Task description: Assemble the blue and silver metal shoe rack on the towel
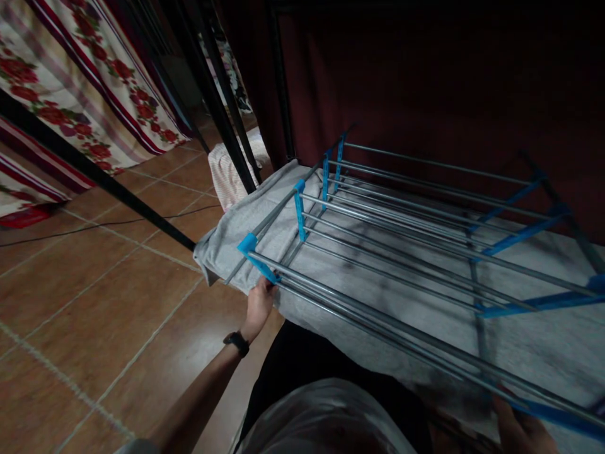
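A person's two bare hands at a rack (pixel 359 305) of metal rods with blue plastic brackets (pixel 299 214). The rack rests in the centre and right of the scene, on grey cloth (pixel 558 353), its long near side running from left to near right. The left hand (pixel 259 302), with a dark watch (pixel 236 343) at its wrist, has its grip closed on the lower end of the near-left bracket. The right hand (pixel 522 430), shaded and partly cut off, meets the rack's near-right edge; whether its grip is closed cannot be told. Far side: dark red fabric (pixel 401 82). Left: a tiled floor (pixel 118 309) crossed by a thin cable (pixel 118 222), with a floral curtain (pixel 85 82) beyond and a slanting black bar (pixel 104 179) in front.
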